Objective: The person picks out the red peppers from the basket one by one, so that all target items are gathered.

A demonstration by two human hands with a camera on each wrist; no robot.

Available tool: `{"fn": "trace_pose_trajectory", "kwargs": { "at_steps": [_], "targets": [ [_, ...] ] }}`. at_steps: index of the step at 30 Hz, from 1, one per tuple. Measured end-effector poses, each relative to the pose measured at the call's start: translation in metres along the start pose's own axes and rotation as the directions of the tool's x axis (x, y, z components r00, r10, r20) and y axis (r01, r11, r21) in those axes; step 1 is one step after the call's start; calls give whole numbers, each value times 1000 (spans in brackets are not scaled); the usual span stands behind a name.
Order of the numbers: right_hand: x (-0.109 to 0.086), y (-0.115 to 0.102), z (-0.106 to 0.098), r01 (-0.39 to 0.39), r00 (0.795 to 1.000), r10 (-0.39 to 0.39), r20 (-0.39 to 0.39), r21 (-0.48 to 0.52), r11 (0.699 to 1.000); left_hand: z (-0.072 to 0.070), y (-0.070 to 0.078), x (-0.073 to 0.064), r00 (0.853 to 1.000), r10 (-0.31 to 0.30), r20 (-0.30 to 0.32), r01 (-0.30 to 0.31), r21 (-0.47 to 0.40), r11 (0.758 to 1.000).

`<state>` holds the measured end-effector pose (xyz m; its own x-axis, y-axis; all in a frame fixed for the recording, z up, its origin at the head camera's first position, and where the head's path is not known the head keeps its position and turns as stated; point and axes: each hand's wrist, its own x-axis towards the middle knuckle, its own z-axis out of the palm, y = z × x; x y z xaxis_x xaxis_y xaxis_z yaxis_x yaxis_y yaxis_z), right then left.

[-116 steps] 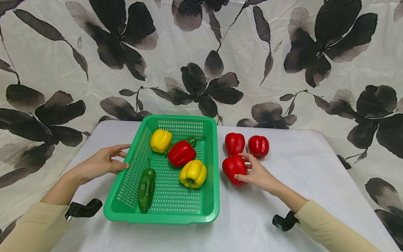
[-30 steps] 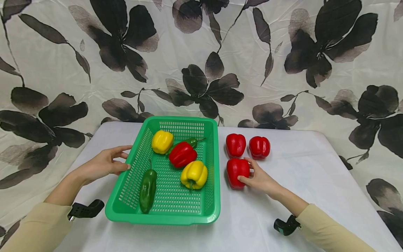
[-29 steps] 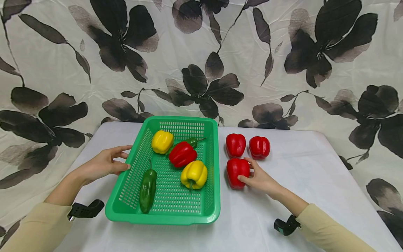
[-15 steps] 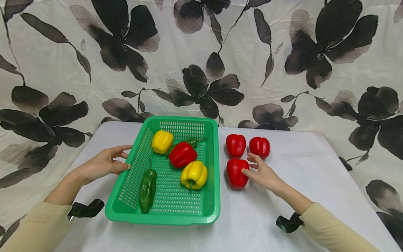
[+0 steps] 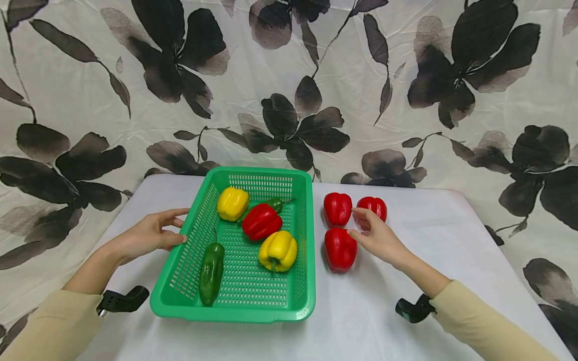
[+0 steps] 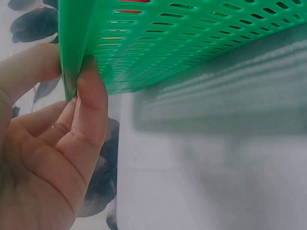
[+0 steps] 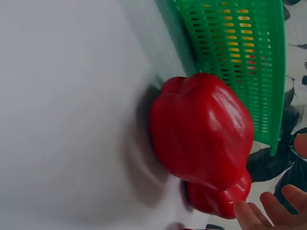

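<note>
My left hand pinches the left rim of a green plastic basket; the left wrist view shows thumb and fingers on either side of that rim. My right hand is over the gap between three red bell peppers on the table, holding nothing. Its fingers are relaxed and spread in the right wrist view. The front red bell pepper stands beside the basket, close to my thumb. Behind it are the back left bell pepper and the back right bell pepper, the latter partly covered by my fingers.
Inside the basket lie a red bell pepper, two yellow bell peppers, one at the back and one in front, and two long green peppers, one at front left. A floral cloth hangs behind the white table.
My right hand has let go of the front red bell pepper, now standing upright slightly nearer me, and has moved up and back toward the rear peppers. My left hand keeps its grip on the basket.
</note>
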<state>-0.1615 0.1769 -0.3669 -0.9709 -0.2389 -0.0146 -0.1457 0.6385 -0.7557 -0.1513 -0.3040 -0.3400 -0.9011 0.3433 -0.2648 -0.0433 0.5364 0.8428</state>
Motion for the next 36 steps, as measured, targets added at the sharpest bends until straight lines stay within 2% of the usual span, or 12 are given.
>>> {"fn": "trace_pose_trajectory", "kwargs": {
  "at_steps": [9,19,27,36],
  "targets": [
    [10,-15,-7,97,995,-98,-28,-30,995,0,0,0,1000,4,-6,-4,3,1000],
    [18,-32,-8,103,995,-104,-11,-56,993,0,-1,0,1000,9,-5,-8,3,1000],
    [24,-45,-4,119,992,-120,43,21,993,1,-2,-1,1000,4,-4,-4,-5,1000],
    [33,-58,2,161,985,-163,61,35,986,0,-2,-1,1000,10,-4,-10,0,1000]
  ]
}}
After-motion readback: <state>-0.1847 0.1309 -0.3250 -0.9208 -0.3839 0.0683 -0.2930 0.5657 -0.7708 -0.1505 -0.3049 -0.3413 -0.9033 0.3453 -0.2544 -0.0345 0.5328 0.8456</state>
